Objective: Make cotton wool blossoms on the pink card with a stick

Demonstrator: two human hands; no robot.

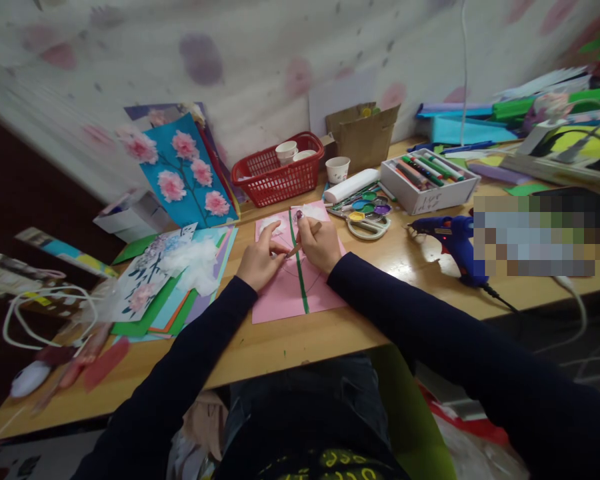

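Note:
On the table before me lies a sheet of pink paper (271, 309) with a dark green stripe (301, 293) running down it and thin curved lines drawn beside the stripe. White fluffy cotton (276, 228) sits near its top edge. My right hand (321, 247) is closed around a slim brown marker (293, 251), tilted with its lower end at the paper near the stripe. Resting on the left part of the sheet, my left hand (261, 260) has thumb and forefinger apart, close to the marker's lower end.
Paint palette (365, 207), scissors (370, 230), box of markers (427, 187) and blue glue gun (450, 243) stand to the right. Behind are a red basket (280, 175) and paper cup (337, 170). Leftward lie coloured papers (150, 313), cotton and a blue flower card (180, 160).

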